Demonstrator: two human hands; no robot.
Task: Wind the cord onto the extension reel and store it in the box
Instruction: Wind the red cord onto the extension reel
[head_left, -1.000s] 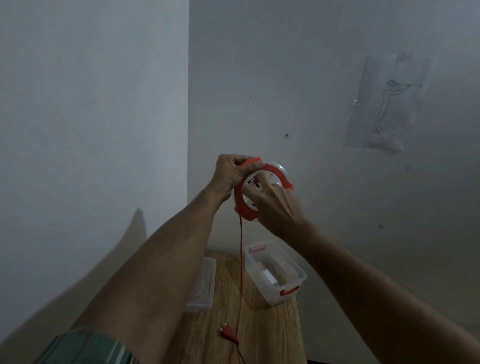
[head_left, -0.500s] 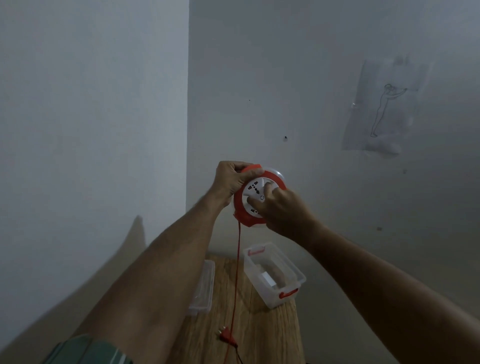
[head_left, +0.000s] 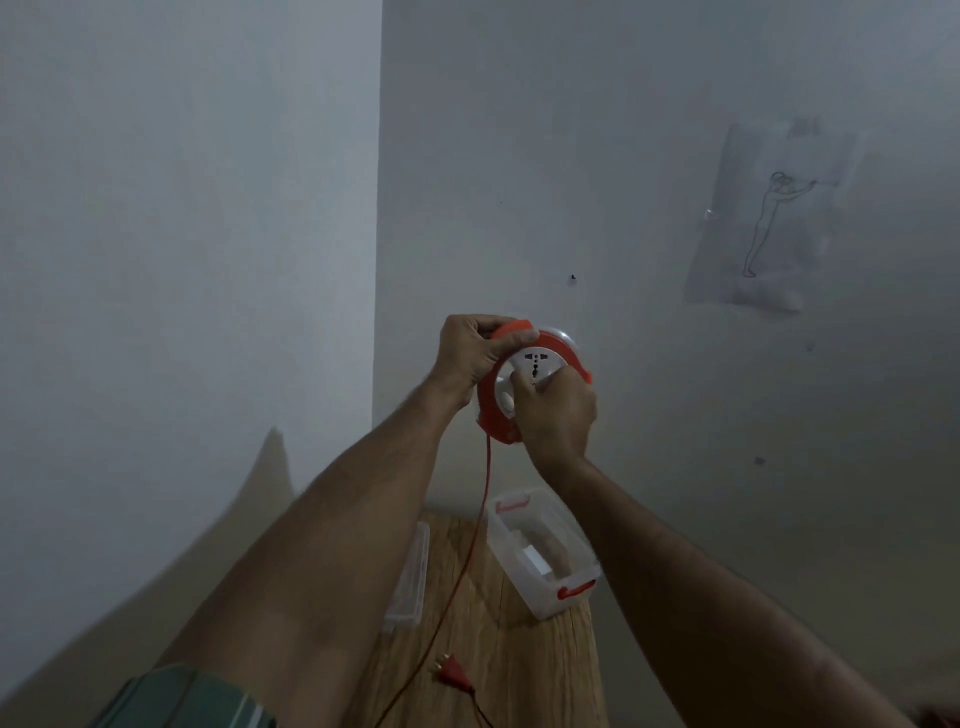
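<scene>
I hold a round orange extension reel (head_left: 491, 415) with a white socket face up in front of the wall corner. My left hand (head_left: 467, 353) grips its upper left rim. My right hand (head_left: 556, 410) is curled over the white face, fingers on its winding knob. A thin red cord (head_left: 480, 519) hangs from the reel's bottom down to the wooden table (head_left: 498, 665). Its red plug (head_left: 451, 671) lies on the table near the front. A clear plastic box (head_left: 571, 551) with red latches stands open on the table below the reel.
The box's clear lid (head_left: 413, 582) lies flat on the table's left side, next to the wall. Grey walls meet in a corner right behind the reel. A sheet with a line drawing (head_left: 774, 228) is stuck on the right wall.
The white face has turned under my right hand, which shifted round the face. The hanging cord has swung a little. My left hand keeps its grip on the rim.
</scene>
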